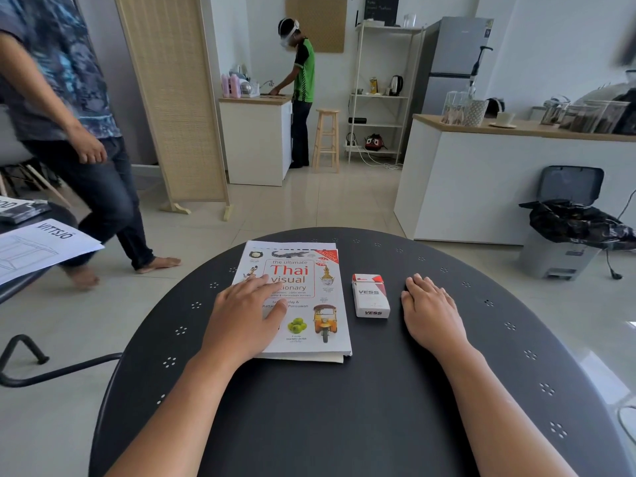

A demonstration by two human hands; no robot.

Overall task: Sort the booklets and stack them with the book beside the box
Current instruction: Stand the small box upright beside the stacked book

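A white book titled "Thai visual dictionary" (311, 287) lies on the round black table (378, 390), with booklet edges showing beneath it at its far and near ends. My left hand (246, 315) rests flat on the book's left half, fingers spread. A small red and white box marked VESS (370, 295) lies just right of the book. My right hand (428, 309) lies palm down on the bare table, right of the box, holding nothing.
A second dark table at the left carries a VITTSJÖ instruction sheet (41, 246). A person in jeans (69, 132) walks past on the left. Another person (299, 87) stands at a far counter. A white counter (499, 180) and a grey bin (564, 222) stand right.
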